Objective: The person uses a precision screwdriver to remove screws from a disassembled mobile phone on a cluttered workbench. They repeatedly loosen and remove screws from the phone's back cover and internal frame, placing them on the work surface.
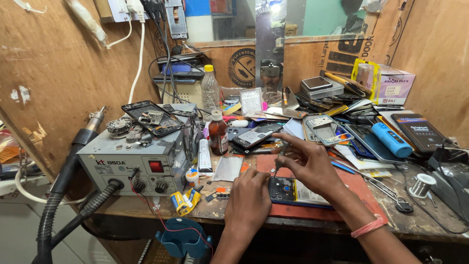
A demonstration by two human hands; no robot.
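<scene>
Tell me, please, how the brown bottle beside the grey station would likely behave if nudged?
The brown bottle stands upright, tall and narrow, so it would probably tip rather than slide. Being round, it may then roll toward the phones. It looks like glass, so possibly fragile.

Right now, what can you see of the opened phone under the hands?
The opened phone lies flat on a red mat at the bench's front edge, back cover off. Its frame looks dark blue; a pale battery fills the middle, and dark boards and a round camera opening sit at its left end. The left hand steadies that end; the right hand holds a thin tool down into it.
</scene>
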